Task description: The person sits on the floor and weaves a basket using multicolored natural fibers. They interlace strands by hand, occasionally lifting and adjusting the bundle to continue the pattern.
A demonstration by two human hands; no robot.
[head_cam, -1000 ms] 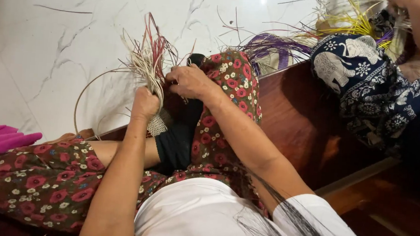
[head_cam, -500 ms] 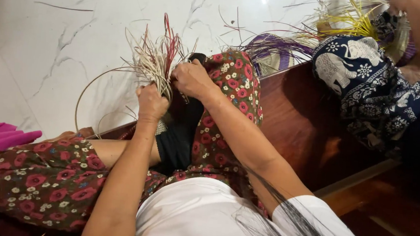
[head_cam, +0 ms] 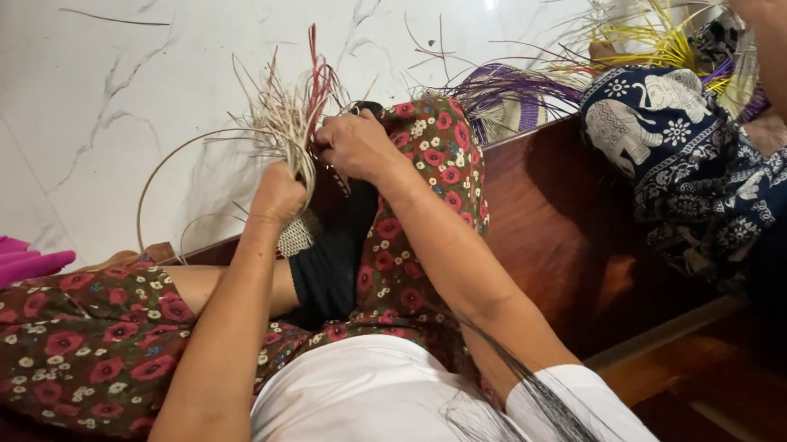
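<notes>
Straw-pale strips fan out of the bundle of weaving strands (head_cam: 289, 119) that we take as our landmark. Our left hand (head_cam: 278, 193) is closed in a fist around the base of the bundle, just above a small patch of finished woven work (head_cam: 297, 237). Our right hand (head_cam: 354, 145) sits to the right of the bundle, touching it, fingers curled and pinching strands near a few red ones that stand upright. A thin round hoop (head_cam: 158, 174) of cane curves away from the bundle's left side and lies over the white marble floor (head_cam: 95, 85), smooth, glossy and veined in grey, with wide open room to the left and beyond the bundle. One loose strand (head_cam: 115, 18) lies on that floor, well apart from the bundle. Below and right of the bundle our knees are wrapped in soft floral cloth (head_cam: 413, 213), dark with red blossoms. Right of that runs the straight edge of a polished reddish wooden platform (head_cam: 552, 224). Far right of the bundle sits another person in blue patterned trousers (head_cam: 688, 169), beside purple strands (head_cam: 497, 94) and yellow strands (head_cam: 656, 41).
</notes>
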